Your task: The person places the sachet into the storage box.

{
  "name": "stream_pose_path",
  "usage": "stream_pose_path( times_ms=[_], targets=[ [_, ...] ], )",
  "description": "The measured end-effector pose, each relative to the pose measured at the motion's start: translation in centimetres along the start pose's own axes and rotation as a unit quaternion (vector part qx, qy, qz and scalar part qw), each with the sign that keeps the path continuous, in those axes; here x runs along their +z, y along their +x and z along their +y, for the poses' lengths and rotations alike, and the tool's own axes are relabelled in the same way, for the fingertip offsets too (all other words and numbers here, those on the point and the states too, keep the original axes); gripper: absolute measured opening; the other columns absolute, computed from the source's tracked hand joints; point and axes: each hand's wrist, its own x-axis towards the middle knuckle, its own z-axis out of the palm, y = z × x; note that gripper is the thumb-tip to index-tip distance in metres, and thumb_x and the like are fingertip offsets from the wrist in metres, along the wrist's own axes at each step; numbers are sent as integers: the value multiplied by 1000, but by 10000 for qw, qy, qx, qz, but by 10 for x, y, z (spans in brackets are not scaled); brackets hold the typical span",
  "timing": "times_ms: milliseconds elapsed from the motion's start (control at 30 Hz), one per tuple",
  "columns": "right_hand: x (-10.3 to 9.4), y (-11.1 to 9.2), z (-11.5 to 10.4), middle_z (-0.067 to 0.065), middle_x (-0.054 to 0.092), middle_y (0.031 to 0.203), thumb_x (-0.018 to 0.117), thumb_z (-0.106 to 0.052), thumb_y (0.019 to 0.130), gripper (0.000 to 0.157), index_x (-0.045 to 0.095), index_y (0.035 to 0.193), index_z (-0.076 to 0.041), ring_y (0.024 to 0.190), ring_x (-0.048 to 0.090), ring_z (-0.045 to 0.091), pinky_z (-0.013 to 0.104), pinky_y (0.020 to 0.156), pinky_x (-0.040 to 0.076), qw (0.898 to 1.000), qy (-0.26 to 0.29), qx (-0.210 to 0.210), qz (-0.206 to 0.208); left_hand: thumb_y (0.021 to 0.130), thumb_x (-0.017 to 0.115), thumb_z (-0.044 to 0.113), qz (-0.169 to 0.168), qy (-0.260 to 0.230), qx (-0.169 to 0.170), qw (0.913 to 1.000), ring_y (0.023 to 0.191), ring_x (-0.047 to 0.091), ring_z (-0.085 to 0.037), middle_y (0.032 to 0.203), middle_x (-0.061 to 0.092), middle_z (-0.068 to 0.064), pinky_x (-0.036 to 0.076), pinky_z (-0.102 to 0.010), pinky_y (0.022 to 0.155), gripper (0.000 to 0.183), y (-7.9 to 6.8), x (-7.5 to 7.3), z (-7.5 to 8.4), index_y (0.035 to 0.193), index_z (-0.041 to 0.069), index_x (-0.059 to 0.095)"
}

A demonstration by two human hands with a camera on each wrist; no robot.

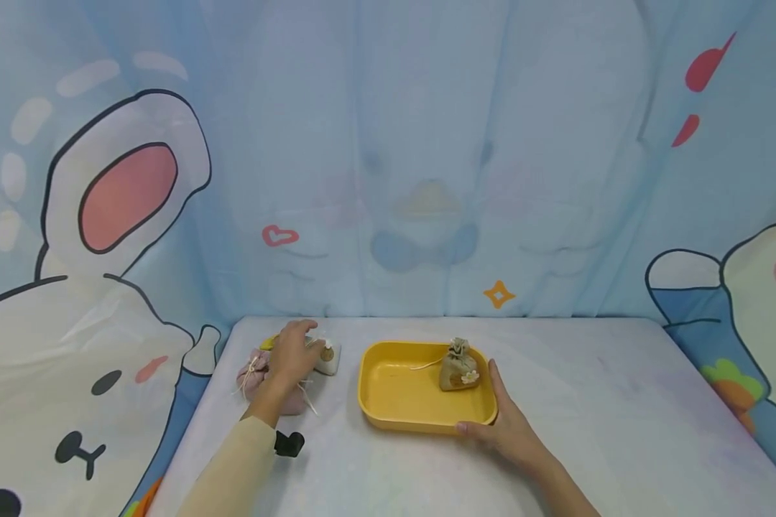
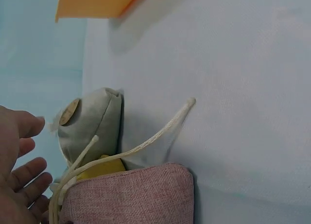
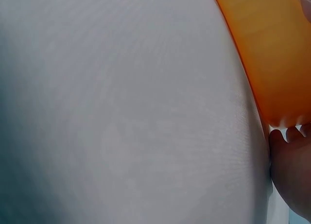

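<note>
My left hand [image 1: 293, 355] hovers over a cluster of small drawstring pouches at the table's left, thumb and fingers apart. Closest to its fingertips is a grey pouch [image 2: 99, 129] with a round tan patch. A pink pouch [image 2: 136, 197] with a cream cord lies below the hand, and a second pink pouch [image 1: 251, 373] is partly covered by the wrist. Something yellow [image 2: 102, 169] shows between the pouches. My right hand [image 1: 514, 431] holds the yellow tray [image 1: 394, 398] at its near right corner, thumb on the front rim, fingers along the right side. An olive-green pouch [image 1: 458, 370] with a white flower stands inside the tray.
The table [image 1: 608, 409] has a pale cloth. Behind it hangs a light blue curtain [image 1: 427, 143] with cartoon prints. A black wrist mount [image 1: 289, 444] sticks out beside my left sleeve [image 1: 236, 467].
</note>
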Motion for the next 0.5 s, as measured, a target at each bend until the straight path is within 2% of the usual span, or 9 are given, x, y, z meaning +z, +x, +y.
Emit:
stream_pose_path(
  times_ms=[233, 500],
  targets=[
    [-1, -1, 0, 11, -3, 176, 91, -44, 78, 140, -19, 164, -32, 161, 6, 44, 62, 127, 11, 10000, 79, -12, 17, 96, 73, 24, 267, 642, 78, 9976, 131, 56, -44, 139, 62, -23, 36, -60, 116, 46, 1, -7, -1, 136, 3, 65],
    [0, -1, 1, 8, -4, 176, 92, -45, 77, 141, -18, 165, -31, 161, 5, 42, 61, 128, 10, 9998, 191, 29, 26, 97, 70, 39, -264, 1212, -502, 9910, 140, 48, -45, 150, 54, -26, 22, -60, 124, 70, -1, -13, -2, 151, -1, 49]
  ],
)
